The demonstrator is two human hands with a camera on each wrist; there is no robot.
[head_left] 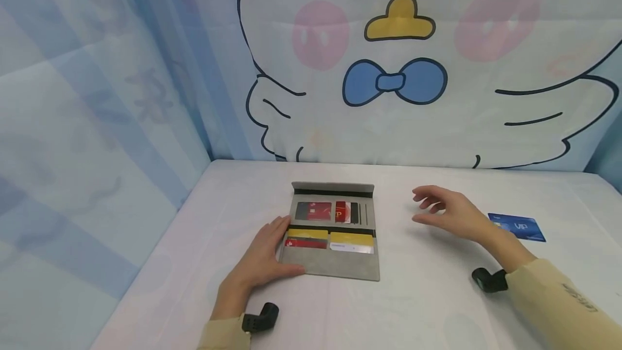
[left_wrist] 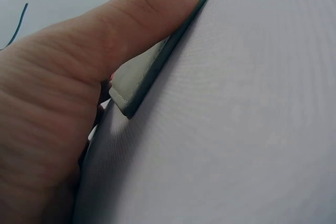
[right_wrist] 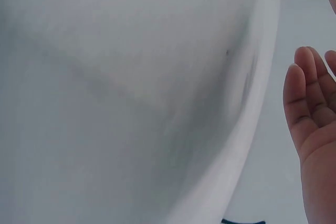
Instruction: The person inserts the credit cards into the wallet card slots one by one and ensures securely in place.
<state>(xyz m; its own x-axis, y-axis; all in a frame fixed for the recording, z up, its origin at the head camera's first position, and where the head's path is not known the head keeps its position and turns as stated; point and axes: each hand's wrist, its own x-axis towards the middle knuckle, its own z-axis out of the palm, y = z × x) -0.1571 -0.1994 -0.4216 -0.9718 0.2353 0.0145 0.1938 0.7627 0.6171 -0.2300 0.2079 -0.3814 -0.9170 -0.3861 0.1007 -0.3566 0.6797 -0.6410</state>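
Note:
A grey wallet [head_left: 330,269] lies unfolded on the white-covered table in the head view, its back flap raised. Red cards [head_left: 319,210] sit in its upper pockets, with yellow-edged cards [head_left: 352,239] in the lower ones. My left hand [head_left: 264,258] rests against the wallet's left side, fingers along that edge. In the left wrist view the extended thumb [left_wrist: 142,17] lies on the wallet's front border; the other fingers are mostly hidden there. To the right of the wallet, my right hand [head_left: 454,212] is over the table with loosely bent fingers [right_wrist: 295,95], holding nothing.
A blue card [head_left: 522,227] lies on the table at the right, partly covered by the right wrist in the head view. A printed cloth [head_left: 393,134] hangs behind the table, and another curtain [head_left: 97,123] stands along the left side.

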